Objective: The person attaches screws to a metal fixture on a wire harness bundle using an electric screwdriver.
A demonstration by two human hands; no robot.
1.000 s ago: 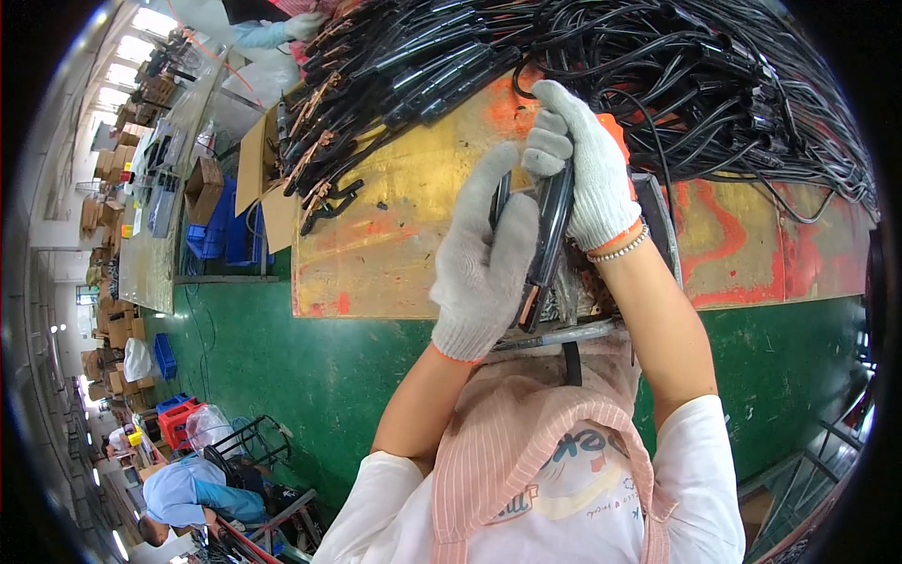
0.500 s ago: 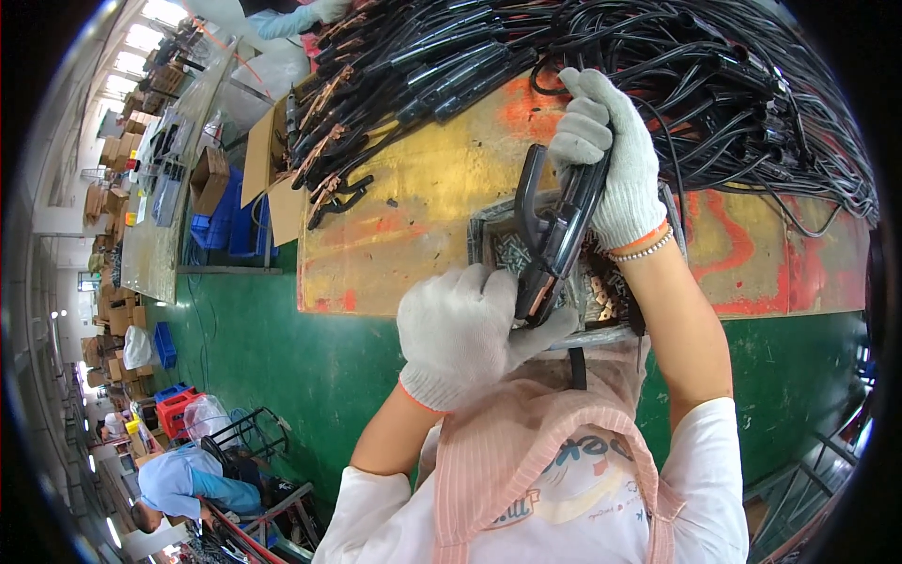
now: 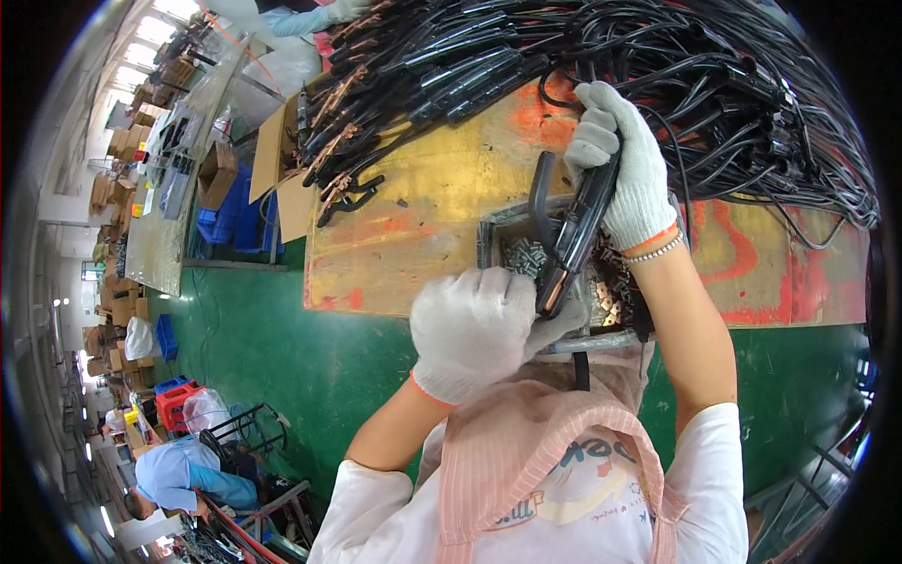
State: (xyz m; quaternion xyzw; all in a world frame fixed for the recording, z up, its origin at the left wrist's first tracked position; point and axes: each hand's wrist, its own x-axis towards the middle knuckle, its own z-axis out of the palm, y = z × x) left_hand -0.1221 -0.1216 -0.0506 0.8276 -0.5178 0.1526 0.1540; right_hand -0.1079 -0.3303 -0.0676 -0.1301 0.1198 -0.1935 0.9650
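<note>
A black welding electrode holder with a copper-lined jaw slants over a tray. My gloved right hand is wrapped round its handle near the upper end. At the lower end, my gloved left hand has its fingers curled beside the jaw and its thumb stretched beneath it; what the curled fingertips pinch, if anything, is hidden. The holder's curved lever stands away from the handle. Small metal screws and copper pieces lie in separate parts of the tray below.
Black cables are heaped at the table's far right. More electrode holders lie in rows along the far side of the worn yellow-and-red table. A cardboard box stands at its left; another person's sleeved arm reaches in at the far left.
The whole view has shifted slightly, with the table and hands appearing farther right. Both hands stay at the electrode holder, and its lever remains raised.
</note>
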